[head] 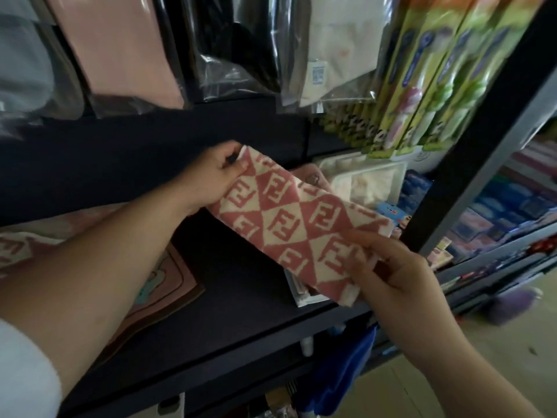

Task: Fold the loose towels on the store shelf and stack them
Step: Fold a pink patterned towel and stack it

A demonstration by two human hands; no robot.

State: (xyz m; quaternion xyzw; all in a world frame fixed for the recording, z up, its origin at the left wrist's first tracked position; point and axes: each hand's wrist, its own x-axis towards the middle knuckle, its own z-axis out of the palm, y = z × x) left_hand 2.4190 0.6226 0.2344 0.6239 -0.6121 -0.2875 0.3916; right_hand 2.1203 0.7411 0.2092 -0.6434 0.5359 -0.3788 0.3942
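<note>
I see folded towel (pixel 298 224): pink and cream diamond checks, blocky letter marks, long narrow strip. Held in air just above dark shelf (pixel 241 321). Left hand (pixel 214 179) pinches upper-left end, thumb on top. Right hand (pixel 394 273) grips lower-right end, fingers curled round edge.

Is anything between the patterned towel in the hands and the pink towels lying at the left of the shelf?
No object does. The left hand and right hand hold the patterned towel above the dark shelf; only the person's own left forearm lies over the pink towels.
</note>
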